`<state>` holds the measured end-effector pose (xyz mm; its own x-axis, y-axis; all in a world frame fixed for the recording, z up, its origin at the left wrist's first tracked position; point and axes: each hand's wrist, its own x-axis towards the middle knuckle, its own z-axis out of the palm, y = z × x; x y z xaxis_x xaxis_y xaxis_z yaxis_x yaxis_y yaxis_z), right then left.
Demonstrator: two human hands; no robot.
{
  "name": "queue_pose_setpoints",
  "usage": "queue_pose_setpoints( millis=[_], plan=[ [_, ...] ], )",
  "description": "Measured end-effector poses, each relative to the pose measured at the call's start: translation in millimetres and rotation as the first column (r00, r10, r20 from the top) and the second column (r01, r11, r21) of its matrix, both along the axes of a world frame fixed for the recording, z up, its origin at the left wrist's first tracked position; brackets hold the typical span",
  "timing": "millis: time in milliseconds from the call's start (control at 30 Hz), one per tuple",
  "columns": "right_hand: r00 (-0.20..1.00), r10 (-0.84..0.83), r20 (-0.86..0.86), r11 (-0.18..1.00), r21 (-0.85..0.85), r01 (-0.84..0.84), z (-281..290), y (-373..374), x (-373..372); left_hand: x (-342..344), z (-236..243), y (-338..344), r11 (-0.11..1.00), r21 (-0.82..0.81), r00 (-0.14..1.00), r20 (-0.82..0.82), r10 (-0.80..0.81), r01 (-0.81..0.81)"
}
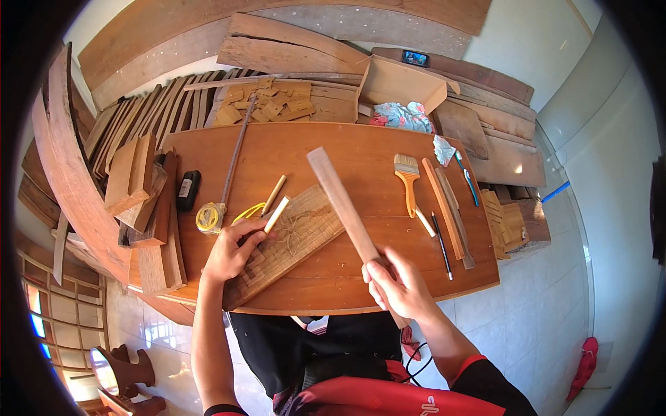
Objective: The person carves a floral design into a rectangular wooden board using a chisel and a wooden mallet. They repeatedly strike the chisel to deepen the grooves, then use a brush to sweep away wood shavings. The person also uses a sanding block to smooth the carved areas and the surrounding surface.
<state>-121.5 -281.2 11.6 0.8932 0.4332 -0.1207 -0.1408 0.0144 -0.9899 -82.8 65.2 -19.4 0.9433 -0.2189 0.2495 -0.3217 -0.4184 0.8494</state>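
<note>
Stretching across the middle of the view, a brown wooden table (312, 145) carries a carved board (291, 249), which lies aslant and reaches the near edge. No clamp shows on the board, so a hard knock could make it slide or turn. Above its right end leans a long wooden batten (341, 201), with the right hand (395, 284) wrapped around its lower part, fingers closed. Should that grip slip, or the batten swing off line, it could strike the left hand (232, 253), which is bent over the board's left part. The left thumb and fingers pinch a short pale stick (277, 214), tilted and standing up from the fist; its lower end is hidden, so I cannot tell whether it touches the carving. If it tipped or skidded, the raised pattern could be scarred.

Counted, from large to small: one table, one carved board, one batten in hand, and at least two loose wood strips (444, 209) at the table's right. Then come one flat paintbrush (406, 182), one black case (188, 191), one yellow-and-clear tape measure (209, 218), one dark pencil-like rod (442, 246) and one teal brush (467, 179). Smallest are three pale sticks: the one pinched, one just beyond it (275, 194), and one below the paintbrush (425, 223).
</note>
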Motion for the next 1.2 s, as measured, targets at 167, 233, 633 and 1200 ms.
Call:
queue_pose_setpoints(
  millis=[167, 233, 633, 1200],
  plan=[
    [0.992, 0.125, -0.028, 0.981, -0.146, -0.128, -1.0, 0.2, -1.8, -1.5, 0.5, -1.2, 1.0, 0.009, 1.0, -0.004, 0.009, -0.009],
    [0.999, 0.027, -0.02, 0.998, -0.055, -0.028, -1.9, 0.5, -2.2, -1.0, -0.1, -0.1, 0.999, 0.029, 1.0, 0.001, 0.015, -0.015],
    [0.999, -0.02, -0.042, 1.0, 0.013, 0.021, -4.2, 10.2, 2.0, 2.1, 0.9, 3.2, 0.999, 0.045, 1.0, -0.012, 0.012, -0.011],
    [0.997, -0.077, 0.028, 0.994, -0.079, 0.079, -2.6, 15.0, 6.5, 17.0, -12.9, 16.9, 0.994, 0.075, 0.988, -0.143, -0.066, 0.077]
  ],
)
